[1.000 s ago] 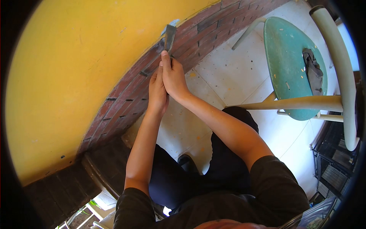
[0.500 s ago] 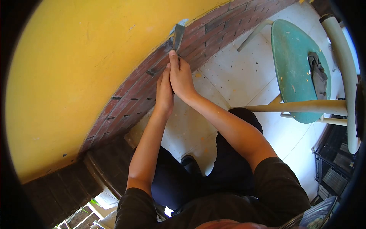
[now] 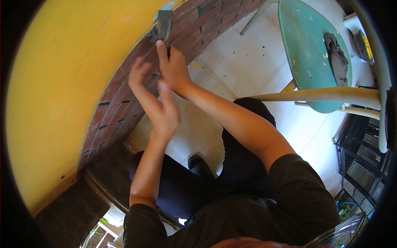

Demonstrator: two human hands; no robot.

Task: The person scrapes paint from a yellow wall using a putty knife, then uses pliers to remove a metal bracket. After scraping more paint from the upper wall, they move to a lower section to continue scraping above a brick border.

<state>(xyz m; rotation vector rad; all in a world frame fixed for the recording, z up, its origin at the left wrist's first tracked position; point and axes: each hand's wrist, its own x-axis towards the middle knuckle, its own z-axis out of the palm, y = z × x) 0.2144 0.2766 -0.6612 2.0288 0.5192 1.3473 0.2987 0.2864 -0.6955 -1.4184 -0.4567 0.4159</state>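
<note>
My right hand is wrapped round the handle of a metal scraper, thumb along its base. The flat blade points up against the edge where the yellow wall meets the red brick band, beside a pale bare patch. My left hand is apart from the scraper, just below and left of my right hand, in front of the bricks. Its fingers are spread and somewhat blurred, with nothing in them.
A green chair with cream legs stands at the right, a dark cloth on it. Small chips lie on the white tiled floor. Black racks are at the lower right, a dark wooden ledge at the lower left.
My left hand has come away from my right hand and opened, moving left and down. The view has shifted, so the scraper and chair appear further up and left.
</note>
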